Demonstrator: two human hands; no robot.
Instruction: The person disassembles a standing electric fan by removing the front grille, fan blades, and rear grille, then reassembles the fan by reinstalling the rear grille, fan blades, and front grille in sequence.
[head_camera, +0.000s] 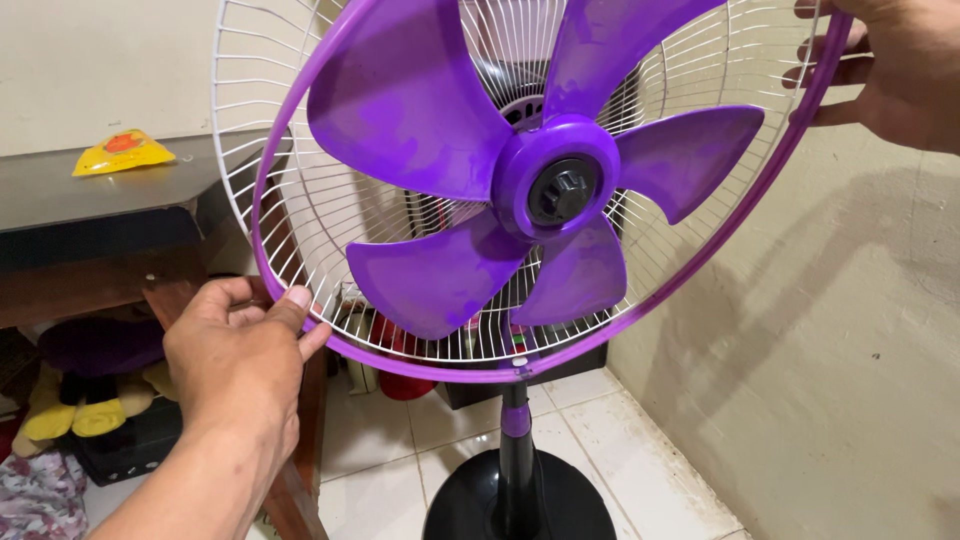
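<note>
A standing fan with several purple blades (420, 110) and a dark hub (562, 190) faces me, its front cover off. A purple ring (300, 290) runs round the white wire rear grille (300, 200). My left hand (235, 355) grips the ring at its lower left, thumb on the rim. My right hand (895, 65) holds the ring at the upper right, fingers curled over its edge. The fan's black and purple pole (516, 440) rises from a round black base (520, 505).
A dark table (100, 195) with a yellow packet (122, 152) stands at left, with plush toys (70, 400) and a dark box under it. A beige wall (830, 350) is on the right. White floor tiles (390, 470) lie below; a red object (405, 380) sits behind the fan.
</note>
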